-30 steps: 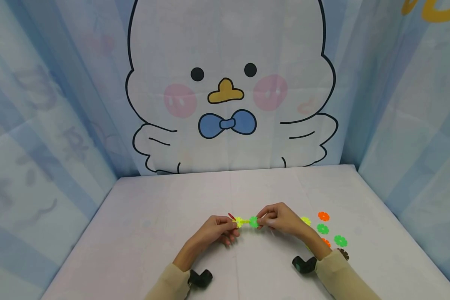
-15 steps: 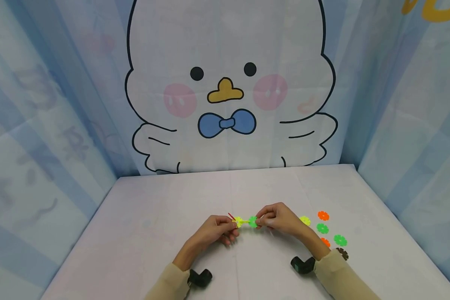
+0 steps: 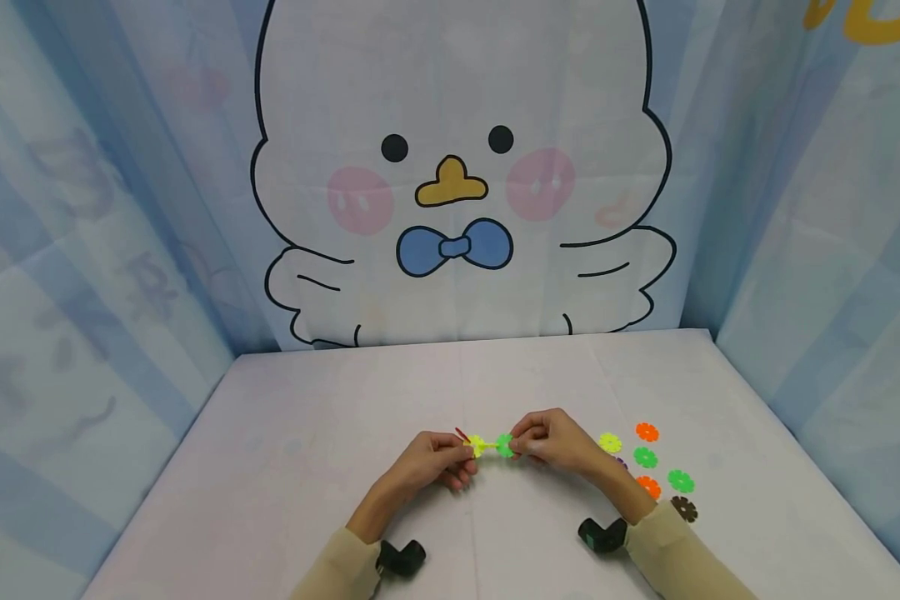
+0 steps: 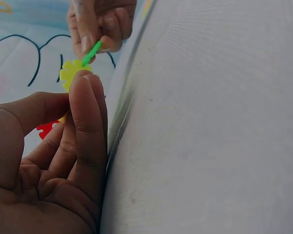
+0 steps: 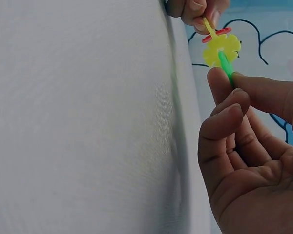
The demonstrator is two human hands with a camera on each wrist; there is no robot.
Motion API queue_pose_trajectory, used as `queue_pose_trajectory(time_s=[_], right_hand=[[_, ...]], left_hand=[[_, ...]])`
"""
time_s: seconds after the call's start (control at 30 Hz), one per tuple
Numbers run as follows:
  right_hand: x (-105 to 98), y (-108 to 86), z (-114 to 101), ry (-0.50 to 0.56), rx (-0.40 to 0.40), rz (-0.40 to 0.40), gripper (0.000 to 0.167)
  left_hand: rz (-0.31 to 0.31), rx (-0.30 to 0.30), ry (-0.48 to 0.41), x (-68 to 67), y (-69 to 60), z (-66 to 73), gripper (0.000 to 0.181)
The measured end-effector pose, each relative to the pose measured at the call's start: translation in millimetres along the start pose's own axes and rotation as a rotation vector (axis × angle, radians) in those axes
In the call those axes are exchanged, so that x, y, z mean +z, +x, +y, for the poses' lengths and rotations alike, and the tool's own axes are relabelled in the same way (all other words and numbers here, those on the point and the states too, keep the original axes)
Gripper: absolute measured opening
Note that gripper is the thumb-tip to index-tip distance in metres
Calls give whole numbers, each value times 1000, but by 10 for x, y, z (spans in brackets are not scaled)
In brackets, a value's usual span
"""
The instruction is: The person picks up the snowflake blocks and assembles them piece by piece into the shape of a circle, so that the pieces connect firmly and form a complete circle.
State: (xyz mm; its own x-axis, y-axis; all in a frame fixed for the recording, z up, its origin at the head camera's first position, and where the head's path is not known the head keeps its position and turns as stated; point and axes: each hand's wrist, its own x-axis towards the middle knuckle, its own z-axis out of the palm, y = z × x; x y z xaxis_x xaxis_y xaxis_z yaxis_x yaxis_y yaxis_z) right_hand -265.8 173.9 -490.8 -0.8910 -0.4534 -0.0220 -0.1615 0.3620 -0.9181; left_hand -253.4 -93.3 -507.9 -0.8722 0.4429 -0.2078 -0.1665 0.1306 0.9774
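Both hands hold a small chain of joined flower-shaped discs above the table. My left hand (image 3: 433,458) pinches its left end, where a yellow disc (image 3: 477,446) and a red disc (image 3: 462,434) show. At the right end my right hand (image 3: 558,440) pinches a green disc (image 3: 504,446) between thumb and fingertips. In the right wrist view the green disc (image 5: 225,67) stands edge-on against a yellow disc (image 5: 221,50), with the red disc (image 5: 217,35) beyond. Fingers partly cover the pieces in the left wrist view.
Loose discs lie on the table (image 3: 307,433) right of my right hand: yellow (image 3: 610,442), orange (image 3: 647,432), green (image 3: 646,457), another green (image 3: 681,481), brown (image 3: 685,508) and others partly behind the forearm. Printed curtains stand at the back and sides.
My right hand and forearm have shifted slightly left and down, uncovering more of the loose discs, a purple edge among them. Both hands keep their pinch on the chain.
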Motion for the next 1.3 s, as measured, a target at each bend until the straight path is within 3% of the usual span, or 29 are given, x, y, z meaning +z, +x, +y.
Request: queue_pose_trajectory(time_s=[0.47, 0.8, 1.3], right_hand=[[69, -27, -100, 31, -6, 11, 16], [110, 4, -23, -11, -11, 12, 13], [65, -4, -84, 33, 3, 37, 17]], left_hand=[[-1, 1, -1, -21, -4, -3, 24], [-29, 26, 15, -20, -20, -9, 27], [-18, -12, 3, -15, -8, 25, 26]])
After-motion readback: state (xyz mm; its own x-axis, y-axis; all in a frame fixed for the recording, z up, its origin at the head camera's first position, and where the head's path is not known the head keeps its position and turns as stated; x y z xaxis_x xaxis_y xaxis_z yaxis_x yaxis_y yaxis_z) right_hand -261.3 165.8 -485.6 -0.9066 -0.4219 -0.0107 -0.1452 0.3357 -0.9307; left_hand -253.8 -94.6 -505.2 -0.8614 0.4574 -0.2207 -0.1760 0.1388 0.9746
